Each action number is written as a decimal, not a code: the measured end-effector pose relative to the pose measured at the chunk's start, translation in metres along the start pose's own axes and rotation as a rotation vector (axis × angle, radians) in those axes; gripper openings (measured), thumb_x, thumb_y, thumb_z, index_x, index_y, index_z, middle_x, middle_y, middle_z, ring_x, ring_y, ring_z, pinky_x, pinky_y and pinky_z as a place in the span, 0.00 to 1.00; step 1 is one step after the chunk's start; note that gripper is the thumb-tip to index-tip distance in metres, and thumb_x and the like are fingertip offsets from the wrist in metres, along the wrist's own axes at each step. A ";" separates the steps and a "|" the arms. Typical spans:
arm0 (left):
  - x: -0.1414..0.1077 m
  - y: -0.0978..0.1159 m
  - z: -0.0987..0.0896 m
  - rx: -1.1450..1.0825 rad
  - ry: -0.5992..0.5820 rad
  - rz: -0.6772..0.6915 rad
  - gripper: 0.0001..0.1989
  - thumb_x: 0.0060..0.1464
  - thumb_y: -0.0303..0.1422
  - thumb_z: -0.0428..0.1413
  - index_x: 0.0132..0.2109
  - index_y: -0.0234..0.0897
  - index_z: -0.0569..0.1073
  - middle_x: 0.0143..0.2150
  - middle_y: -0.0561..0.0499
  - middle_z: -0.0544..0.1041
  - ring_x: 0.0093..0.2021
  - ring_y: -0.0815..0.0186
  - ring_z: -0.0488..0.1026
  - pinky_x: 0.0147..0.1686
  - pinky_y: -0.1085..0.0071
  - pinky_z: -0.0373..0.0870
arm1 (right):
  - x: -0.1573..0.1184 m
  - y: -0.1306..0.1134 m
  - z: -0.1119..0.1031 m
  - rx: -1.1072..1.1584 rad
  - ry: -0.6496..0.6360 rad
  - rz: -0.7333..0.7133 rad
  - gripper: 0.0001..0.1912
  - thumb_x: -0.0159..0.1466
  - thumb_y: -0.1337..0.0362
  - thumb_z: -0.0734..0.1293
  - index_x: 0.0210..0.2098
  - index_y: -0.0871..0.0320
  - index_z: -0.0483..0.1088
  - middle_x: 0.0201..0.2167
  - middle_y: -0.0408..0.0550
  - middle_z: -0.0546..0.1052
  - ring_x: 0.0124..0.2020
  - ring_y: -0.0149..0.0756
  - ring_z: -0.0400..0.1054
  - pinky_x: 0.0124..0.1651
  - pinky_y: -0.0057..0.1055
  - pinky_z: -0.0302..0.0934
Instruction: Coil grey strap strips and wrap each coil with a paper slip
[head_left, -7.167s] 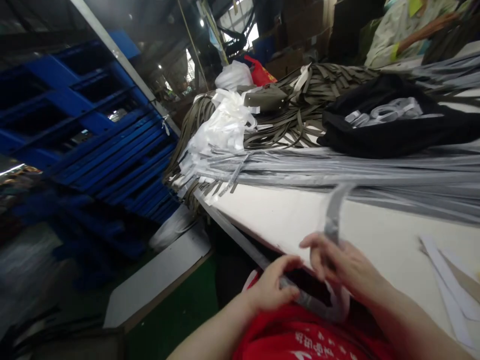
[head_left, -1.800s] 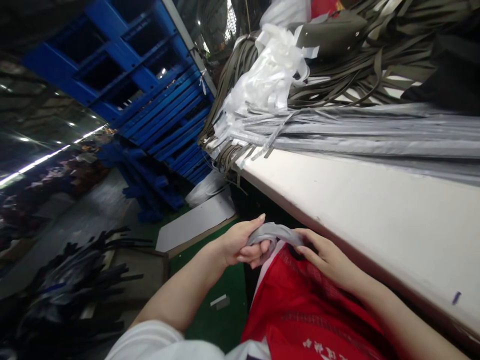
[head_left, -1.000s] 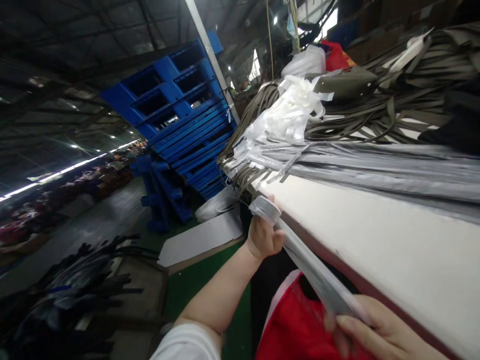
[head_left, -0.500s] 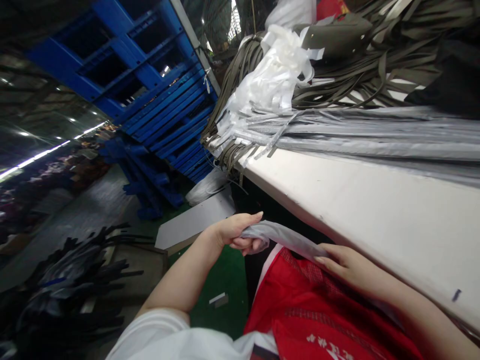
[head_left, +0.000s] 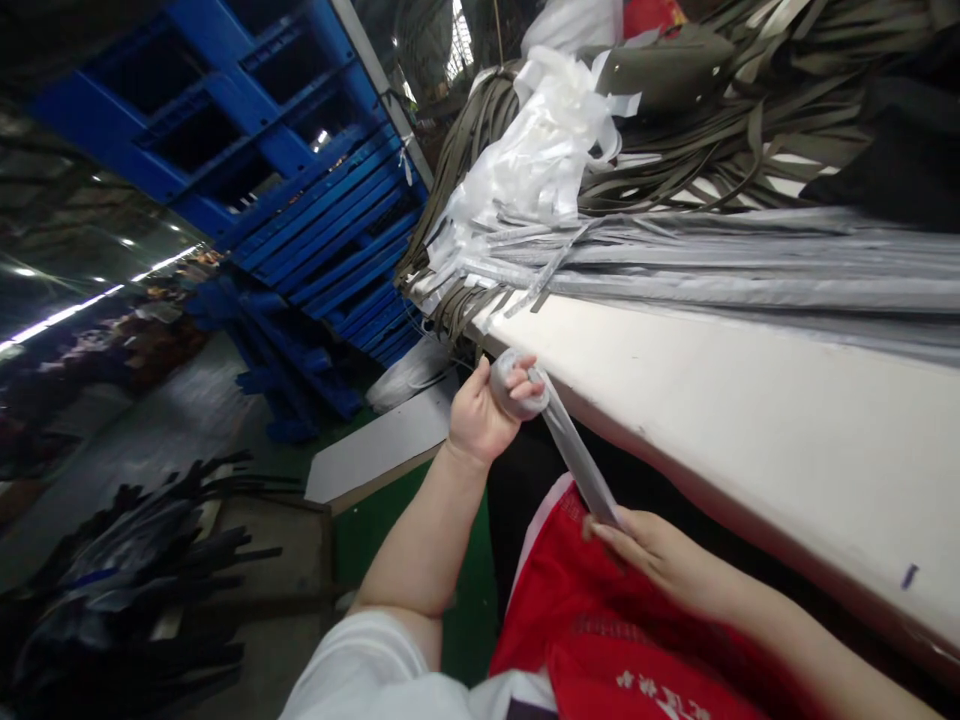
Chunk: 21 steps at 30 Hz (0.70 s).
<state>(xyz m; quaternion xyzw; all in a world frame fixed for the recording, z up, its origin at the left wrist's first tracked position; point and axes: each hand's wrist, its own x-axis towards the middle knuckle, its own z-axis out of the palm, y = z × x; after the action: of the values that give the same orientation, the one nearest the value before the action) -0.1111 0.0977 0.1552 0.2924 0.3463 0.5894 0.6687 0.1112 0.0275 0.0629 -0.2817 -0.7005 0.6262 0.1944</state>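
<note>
Grey strip (head_left: pixel 574 440), coiled at its left end, lay straight between two grips beside the table (head_left: pixel 735 370).
Leftmost, the left hand (head_left: pixel 484 412) had its fingers curled through the coil (head_left: pixel 531 404), thumb apart, holding it as a grip. From there the strip ran rightward and back toward the body, its long axis steeper in view than the table's near edge. It pointed at the right hand (head_left: pixel 652 545), whose grip pinched the strip between thumb and fingers, above the red garment (head_left: pixel 559 580); the left hand was nearer the coil.

Two hands (head_left: pixel 480 420) (head_left: pixel 664 553), one held strip (head_left: pixel 579 455), one white table (head_left: pixel 750 390), seemingly several blue pallets (head_left: pixel 322 245).
</note>
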 end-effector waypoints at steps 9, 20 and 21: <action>-0.025 -0.090 0.003 1.253 -0.373 0.298 0.14 0.50 0.44 0.61 0.29 0.38 0.72 0.27 0.46 0.70 0.36 0.53 0.72 0.44 0.60 0.66 | -0.025 -0.010 -0.036 0.274 0.060 0.116 0.21 0.66 0.47 0.60 0.36 0.60 0.69 0.23 0.41 0.68 0.23 0.29 0.59 0.28 0.27 0.55; -0.018 -0.069 -0.029 1.108 -0.910 -0.709 0.29 0.58 0.54 0.50 0.17 0.39 0.69 0.09 0.56 0.60 0.09 0.71 0.56 0.14 0.74 0.53 | -0.045 0.027 -0.033 -0.504 0.060 0.126 0.20 0.71 0.54 0.52 0.34 0.55 0.70 0.30 0.47 0.76 0.31 0.37 0.68 0.38 0.33 0.60; -0.017 -0.066 -0.030 0.985 -0.902 -0.817 0.28 0.57 0.55 0.50 0.21 0.38 0.72 0.09 0.56 0.62 0.09 0.71 0.57 0.14 0.74 0.54 | -0.044 0.028 -0.032 -0.479 0.096 0.120 0.21 0.71 0.53 0.52 0.33 0.55 0.69 0.29 0.47 0.74 0.30 0.37 0.67 0.37 0.33 0.60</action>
<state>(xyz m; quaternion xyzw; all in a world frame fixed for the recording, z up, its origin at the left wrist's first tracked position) -0.0974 0.0710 0.0867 0.6161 0.3429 -0.1006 0.7019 0.1686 0.0257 0.0429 -0.3905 -0.8008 0.4385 0.1176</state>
